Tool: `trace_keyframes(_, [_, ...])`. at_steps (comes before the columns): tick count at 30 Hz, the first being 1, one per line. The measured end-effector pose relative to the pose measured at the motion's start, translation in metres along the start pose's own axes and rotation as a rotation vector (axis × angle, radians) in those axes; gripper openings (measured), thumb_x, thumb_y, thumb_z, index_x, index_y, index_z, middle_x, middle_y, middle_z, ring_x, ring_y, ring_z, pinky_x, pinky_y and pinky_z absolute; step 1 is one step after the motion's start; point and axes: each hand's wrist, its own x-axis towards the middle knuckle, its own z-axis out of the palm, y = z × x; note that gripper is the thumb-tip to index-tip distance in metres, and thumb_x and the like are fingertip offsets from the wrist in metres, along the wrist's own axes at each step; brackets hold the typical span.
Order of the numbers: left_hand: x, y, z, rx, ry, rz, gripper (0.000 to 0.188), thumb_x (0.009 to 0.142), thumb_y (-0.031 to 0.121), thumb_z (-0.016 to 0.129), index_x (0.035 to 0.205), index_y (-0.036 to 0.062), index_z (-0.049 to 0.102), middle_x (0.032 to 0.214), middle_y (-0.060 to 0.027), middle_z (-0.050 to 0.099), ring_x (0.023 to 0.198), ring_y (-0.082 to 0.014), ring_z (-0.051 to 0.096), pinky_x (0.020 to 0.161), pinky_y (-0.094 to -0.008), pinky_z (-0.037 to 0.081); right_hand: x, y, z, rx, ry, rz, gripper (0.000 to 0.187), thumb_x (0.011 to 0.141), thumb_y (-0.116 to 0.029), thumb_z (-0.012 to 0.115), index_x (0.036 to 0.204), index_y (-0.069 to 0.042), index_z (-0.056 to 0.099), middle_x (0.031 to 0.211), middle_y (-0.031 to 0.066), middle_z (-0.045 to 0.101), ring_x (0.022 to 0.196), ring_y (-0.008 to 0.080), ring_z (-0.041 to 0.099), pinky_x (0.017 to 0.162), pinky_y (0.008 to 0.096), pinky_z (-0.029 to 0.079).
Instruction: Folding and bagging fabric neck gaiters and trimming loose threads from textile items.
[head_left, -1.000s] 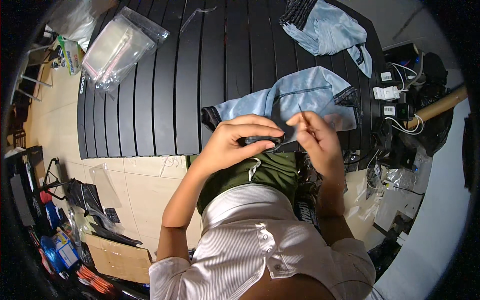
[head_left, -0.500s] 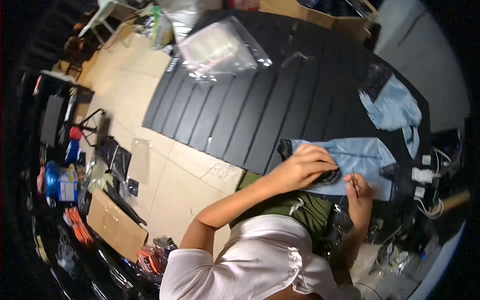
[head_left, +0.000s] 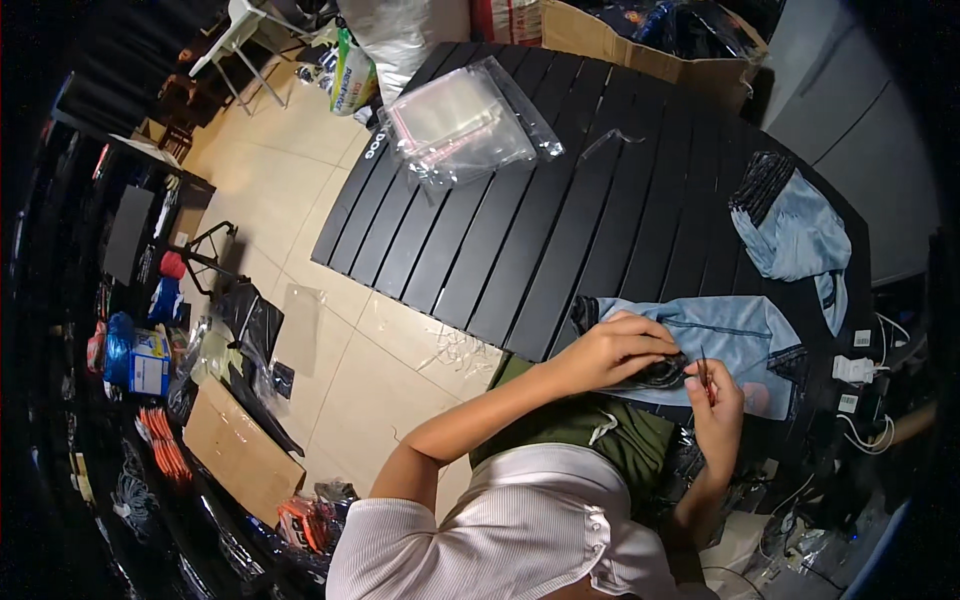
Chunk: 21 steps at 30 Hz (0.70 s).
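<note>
- The left hand (head_left: 622, 350) is closing its curved fingers and thumb around a dark bundle (head_left: 664, 374), clamping it just above the near edge of the table.
- The bundle is showing a rounded, ridged shape with a slight sheen; whether it is joining onto the cloth beneath, I cannot tell.
- The right hand (head_left: 714, 402) is pinching a thin, dark, pointed tool (head_left: 703, 364), thumb and fingers together on it, with the tip pointing up just beside the bundle.
- Behind both hands, a pale blue cloth (head_left: 738, 322) is lying loosely spread, its soft, mottled surface showing a dark seam and black, rough-looking end bands.
- Farther right, a second cloth (head_left: 798, 238) of the same blue is sitting crumpled, its black end gathering into ribbed folds.
- The table (head_left: 432, 250) is spreading out in smooth, matt black slats with narrow grooves between them.
- Toward its far left, clear bags (head_left: 455, 118) are lying in a glossy, wrinkled, flat pile.
- Near them, a clear strip (head_left: 610, 138) is curling thinly.
- At the right, white plugs (head_left: 853, 370) are trailing smooth, looping cables.
</note>
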Motion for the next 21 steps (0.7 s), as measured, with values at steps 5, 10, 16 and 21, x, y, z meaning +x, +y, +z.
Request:
trace_keyframes(5, [0.004,0.006,0.002,-0.181,-0.007,-0.158,0.020,0.077,0.003,0.066,0.096,0.0002,0.066,0.098,-0.0105,0.064,0.092,-0.0215,0.061,0.081,-0.0302,0.047,0.000,0.005,0.002,0.008,0.106,-0.143,0.027,0.083,-0.009,0.061,0.107,0.002,0.053,0.094,0.0106,0.062,0.083,0.0137,0.058,0.073,0.0260,0.045])
trace_keyframes(10, [0.004,0.000,-0.002,-0.175,0.007,-0.202,0.021,0.074,0.001,0.067,0.096,0.0023,0.067,0.098,-0.0089,0.064,0.093,-0.0204,0.060,0.081,-0.0298,0.046,-0.001,-0.009,-0.007,-0.119,0.017,-0.068,0.035,0.084,-0.003,0.057,0.118,0.001,0.050,0.086,0.0040,0.060,0.070,0.0085,0.052,0.063,0.0212,0.043])
trace_keyframes(16, [0.006,-0.002,-0.001,-0.208,-0.071,-0.228,0.024,0.073,0.001,0.067,0.097,0.0024,0.067,0.099,-0.0088,0.065,0.095,-0.0203,0.059,0.084,-0.0309,0.045,-0.013,-0.028,-0.014,-0.297,0.017,-0.069,0.023,0.079,-0.012,0.066,0.095,0.002,0.057,0.068,0.0127,0.058,0.058,0.0134,0.053,0.057,0.0268,0.043])
trace_keyframes(21, [0.003,-0.006,0.001,-0.216,-0.141,-0.206,0.027,0.076,0.002,0.065,0.103,0.0038,0.065,0.104,-0.0079,0.063,0.100,-0.0201,0.058,0.088,-0.0301,0.044,-0.010,-0.030,-0.016,-0.553,0.002,-0.084,0.031,0.076,-0.026,0.069,0.070,0.001,0.055,0.056,0.0161,0.055,0.049,0.0299,0.054,0.047,0.0344,0.040])
